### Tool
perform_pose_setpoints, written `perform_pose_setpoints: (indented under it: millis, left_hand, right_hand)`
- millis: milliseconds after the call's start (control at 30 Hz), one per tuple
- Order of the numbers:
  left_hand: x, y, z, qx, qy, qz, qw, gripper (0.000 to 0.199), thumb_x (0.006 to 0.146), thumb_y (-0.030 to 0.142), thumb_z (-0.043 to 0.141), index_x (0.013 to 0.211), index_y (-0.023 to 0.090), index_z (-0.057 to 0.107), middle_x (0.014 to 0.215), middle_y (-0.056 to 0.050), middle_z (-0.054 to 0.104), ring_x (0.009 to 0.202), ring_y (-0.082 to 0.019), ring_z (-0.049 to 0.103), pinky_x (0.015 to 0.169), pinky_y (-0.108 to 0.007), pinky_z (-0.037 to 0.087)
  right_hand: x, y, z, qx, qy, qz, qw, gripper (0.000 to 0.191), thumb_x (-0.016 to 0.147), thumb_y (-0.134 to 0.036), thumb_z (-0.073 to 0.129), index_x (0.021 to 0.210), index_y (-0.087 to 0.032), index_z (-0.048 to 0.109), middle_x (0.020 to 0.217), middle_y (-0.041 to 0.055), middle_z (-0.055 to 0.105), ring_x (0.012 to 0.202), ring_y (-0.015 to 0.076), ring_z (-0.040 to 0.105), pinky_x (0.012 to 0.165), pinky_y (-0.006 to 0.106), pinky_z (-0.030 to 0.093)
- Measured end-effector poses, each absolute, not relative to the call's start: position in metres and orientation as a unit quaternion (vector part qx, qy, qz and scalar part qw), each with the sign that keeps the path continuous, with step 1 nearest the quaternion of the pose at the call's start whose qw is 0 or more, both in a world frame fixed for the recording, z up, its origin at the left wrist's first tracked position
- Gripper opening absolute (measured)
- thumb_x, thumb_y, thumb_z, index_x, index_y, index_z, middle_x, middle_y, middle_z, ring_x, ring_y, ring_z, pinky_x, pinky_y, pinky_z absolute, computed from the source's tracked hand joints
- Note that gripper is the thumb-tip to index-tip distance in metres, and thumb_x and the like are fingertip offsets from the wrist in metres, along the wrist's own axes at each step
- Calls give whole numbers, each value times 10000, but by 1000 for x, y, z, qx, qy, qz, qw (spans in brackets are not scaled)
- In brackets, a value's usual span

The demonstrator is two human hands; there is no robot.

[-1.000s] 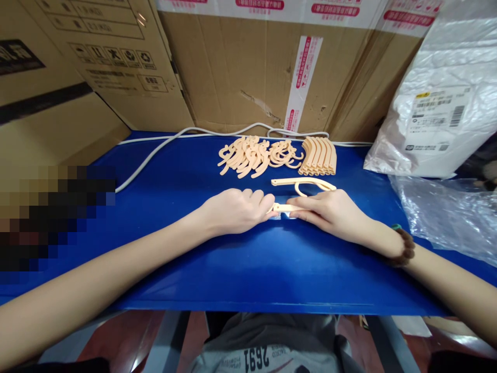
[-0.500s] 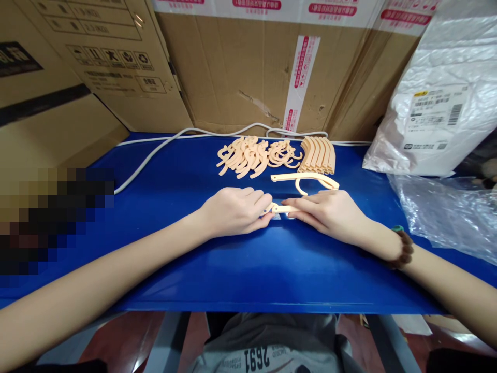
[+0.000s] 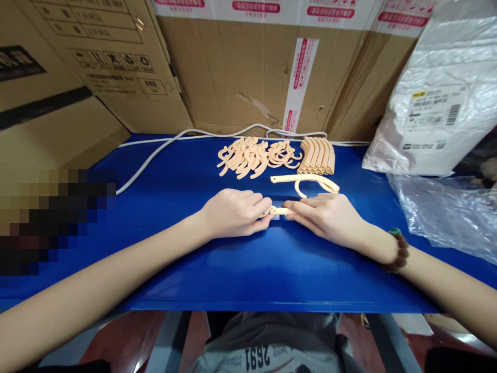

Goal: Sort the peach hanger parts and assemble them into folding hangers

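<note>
Over the middle of the blue table, my left hand (image 3: pixel 238 212) is closed, pinching one end of a jointed cream plastic hanger piece. My right hand (image 3: pixel 330 217) grips the straight hanger arm (image 3: pixel 280 211) on the other side of that joint. Its far part is hidden under my fingers. Just beyond my right hand lies a long cream hanger arm (image 3: pixel 301 177) with a curved hook (image 3: pixel 298 189) beside it. Farther back are a loose heap of curved hanger pieces (image 3: pixel 243 157), some hooks (image 3: pixel 282 154) and a neat stack of hanger arms (image 3: pixel 317 155).
Cardboard boxes (image 3: pixel 240 72) wall off the back and left of the blue table (image 3: pixel 248 274). A white cable (image 3: pixel 151 156) runs along the back. On the right stand a white plastic parcel bag (image 3: pixel 423 114) and a crumpled clear plastic sheet (image 3: pixel 446 212).
Both hands keep their grip on the hanger piece at nearly the same spot. My right hand has shifted very slightly left and toward me.
</note>
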State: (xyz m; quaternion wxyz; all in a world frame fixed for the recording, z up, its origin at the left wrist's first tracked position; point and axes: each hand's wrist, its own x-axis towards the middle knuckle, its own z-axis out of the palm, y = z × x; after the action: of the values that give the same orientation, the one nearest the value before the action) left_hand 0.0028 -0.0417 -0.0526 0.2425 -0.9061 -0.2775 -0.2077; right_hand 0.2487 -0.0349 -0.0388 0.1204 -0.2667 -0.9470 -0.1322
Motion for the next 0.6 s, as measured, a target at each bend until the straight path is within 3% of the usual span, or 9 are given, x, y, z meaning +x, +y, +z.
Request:
perform_pose_setpoints:
  millis: [600]
  left_hand:
    - [4, -40, -55, -909, -259, -230, 233, 291, 929, 300, 484, 662, 192, 526, 551, 33, 582, 477, -114, 552, 450, -282, 280]
  right_hand:
    - [250, -33, -40, -269, -949, -121, 114, 387, 1045, -400, 373, 1103, -193, 694, 813, 33, 749, 660, 143, 670, 600, 263, 368]
